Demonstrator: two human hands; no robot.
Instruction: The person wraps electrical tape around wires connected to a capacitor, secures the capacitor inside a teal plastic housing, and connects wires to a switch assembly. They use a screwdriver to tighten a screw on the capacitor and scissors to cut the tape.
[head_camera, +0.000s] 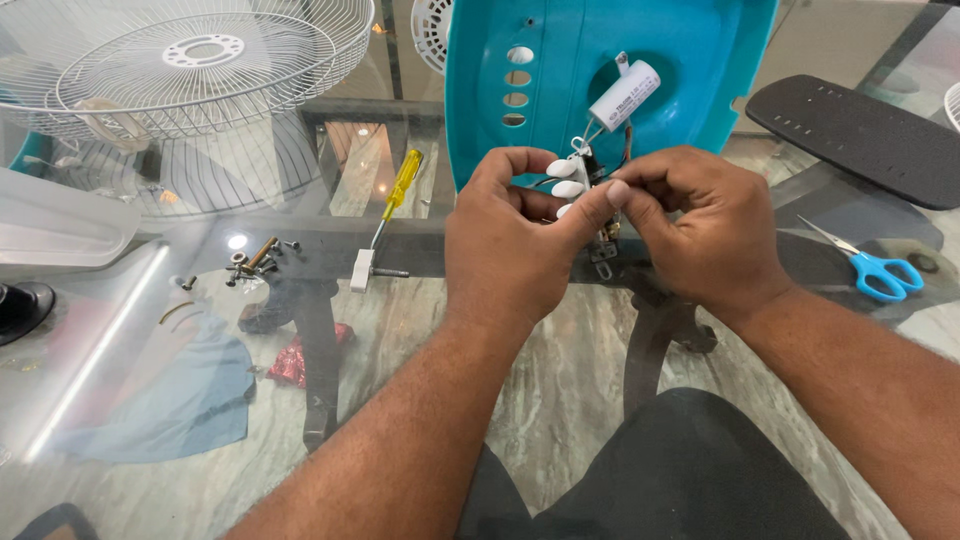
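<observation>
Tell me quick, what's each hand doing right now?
Left hand: closed on the white push-button switch block.
Right hand: closed, pinching the same switch block from the other side.

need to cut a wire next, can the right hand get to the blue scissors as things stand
Probably yes, once it lets go. The blue scissors lie in the open on the glass table just beside the right hand, nothing between them. But that hand and the left hand both grip the switch assembly.
</observation>
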